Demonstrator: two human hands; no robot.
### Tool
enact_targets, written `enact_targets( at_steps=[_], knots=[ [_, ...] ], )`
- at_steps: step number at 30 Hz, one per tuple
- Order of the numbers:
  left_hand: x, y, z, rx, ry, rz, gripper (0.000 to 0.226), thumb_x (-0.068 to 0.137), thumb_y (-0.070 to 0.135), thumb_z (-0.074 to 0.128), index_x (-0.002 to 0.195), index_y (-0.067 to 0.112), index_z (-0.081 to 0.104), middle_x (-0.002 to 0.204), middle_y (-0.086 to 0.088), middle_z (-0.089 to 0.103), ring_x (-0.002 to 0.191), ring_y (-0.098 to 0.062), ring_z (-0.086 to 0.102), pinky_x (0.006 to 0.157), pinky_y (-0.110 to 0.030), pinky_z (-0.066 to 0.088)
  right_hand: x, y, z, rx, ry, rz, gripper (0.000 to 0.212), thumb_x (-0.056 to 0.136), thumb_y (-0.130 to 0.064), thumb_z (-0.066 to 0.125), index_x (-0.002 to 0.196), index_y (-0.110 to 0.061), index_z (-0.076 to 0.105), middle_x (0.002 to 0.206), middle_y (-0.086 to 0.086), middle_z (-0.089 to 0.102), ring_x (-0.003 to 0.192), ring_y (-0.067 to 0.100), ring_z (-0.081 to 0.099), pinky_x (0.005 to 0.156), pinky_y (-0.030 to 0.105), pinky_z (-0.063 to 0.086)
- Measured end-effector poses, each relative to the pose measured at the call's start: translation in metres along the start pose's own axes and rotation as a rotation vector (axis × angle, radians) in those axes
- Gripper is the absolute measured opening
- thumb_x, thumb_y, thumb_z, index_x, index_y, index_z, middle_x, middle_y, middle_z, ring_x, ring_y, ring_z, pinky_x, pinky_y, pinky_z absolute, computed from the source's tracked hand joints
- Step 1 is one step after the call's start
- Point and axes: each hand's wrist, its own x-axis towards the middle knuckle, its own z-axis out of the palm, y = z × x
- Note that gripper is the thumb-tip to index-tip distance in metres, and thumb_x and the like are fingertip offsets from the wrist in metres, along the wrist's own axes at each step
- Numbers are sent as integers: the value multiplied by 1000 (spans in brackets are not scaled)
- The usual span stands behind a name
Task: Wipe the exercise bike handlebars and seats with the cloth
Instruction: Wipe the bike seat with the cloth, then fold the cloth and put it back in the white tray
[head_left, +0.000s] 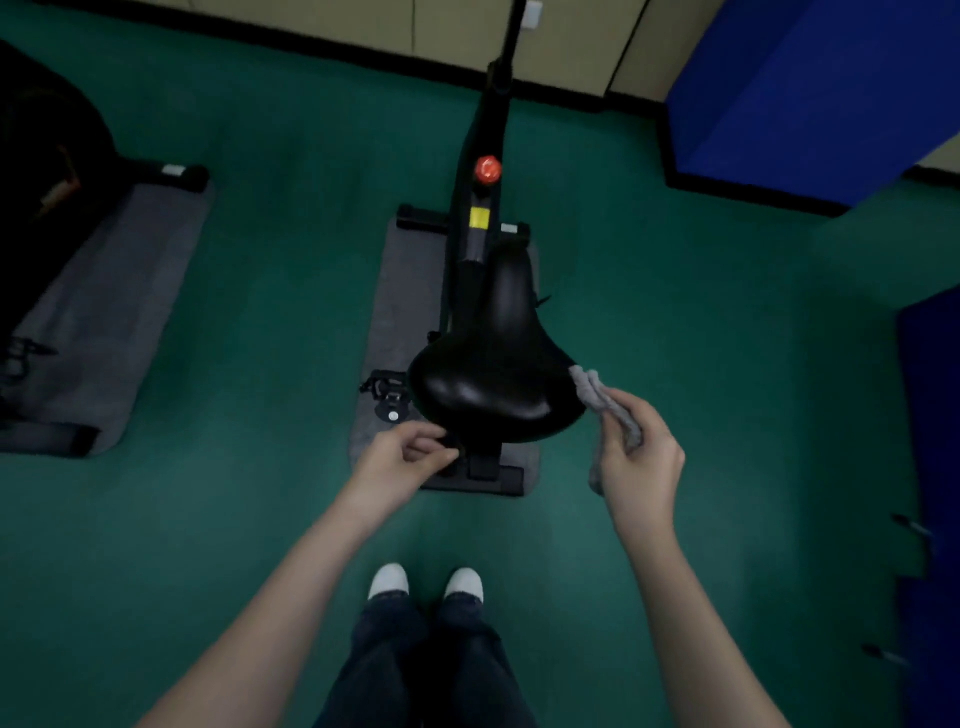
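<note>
Both bare forearms reach forward from the near edge, above two white shoes (426, 582) on the green floor. On the left, the left hand (405, 454) has its fingers and thumb curled around a dark part (451, 444) under the near edge of the seat (488, 384); what this part is I cannot make out. On the right, the right hand (639, 457) grips the grey cloth (597, 395), bunched, its far end just beside the seat's right edge. The exercise bike (480, 156) runs far, its handlebars cut off at the top edge.
</note>
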Motion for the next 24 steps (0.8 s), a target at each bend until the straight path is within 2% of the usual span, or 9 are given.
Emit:
enact_targets(
  at_steps=[4, 6, 11, 15, 21, 24],
  knots=[
    [-8, 28, -10, 164, 26, 103, 12, 84, 11, 70, 93, 18, 67, 74, 8, 62, 69, -6, 55, 63, -1, 40, -16, -12, -34, 80, 38, 48, 24, 90, -2, 58, 102, -20, 68, 99, -1, 70, 91, 2, 63, 77, 8, 45],
    [-10, 46, -10, 200, 12, 158, 12, 85, 13, 68, 94, 20, 67, 75, 9, 63, 69, -1, 55, 64, 0, 40, -21, -18, -45, 131, 57, 60, 23, 90, -2, 58, 101, -20, 69, 96, -5, 70, 86, -7, 62, 73, 4, 43],
    [-17, 87, 1, 275, -38, 284, 14, 87, 17, 66, 100, 22, 67, 83, 9, 65, 74, 2, 56, 69, -9, 41, -21, -30, -65, 271, 111, 93, 23, 92, -5, 58, 99, -23, 68, 94, -13, 70, 84, -5, 62, 72, 8, 46],
    [-22, 108, 20, 302, -54, 323, 15, 88, 18, 65, 103, 21, 67, 84, 7, 66, 72, 3, 56, 66, 0, 38, -12, -30, -84, 372, 167, 119, 22, 91, -6, 59, 97, -24, 69, 96, -14, 70, 89, -1, 64, 76, 10, 46],
    [-30, 142, 84, 295, -78, 365, 16, 89, 16, 64, 105, 17, 68, 88, 2, 67, 73, 2, 56, 65, -1, 39, 10, -14, -138, 504, 216, 120, 25, 91, -7, 59, 94, -30, 69, 92, -16, 71, 87, 0, 64, 71, 10, 47],
    [-37, 164, 132, 309, -98, 395, 17, 90, 18, 63, 107, 17, 68, 91, 3, 67, 79, 1, 57, 67, -2, 40, 23, 1, -179, 543, 217, 125, 24, 92, -8, 59, 94, -30, 69, 91, -17, 71, 84, 2, 63, 70, 19, 48]
  ],
)
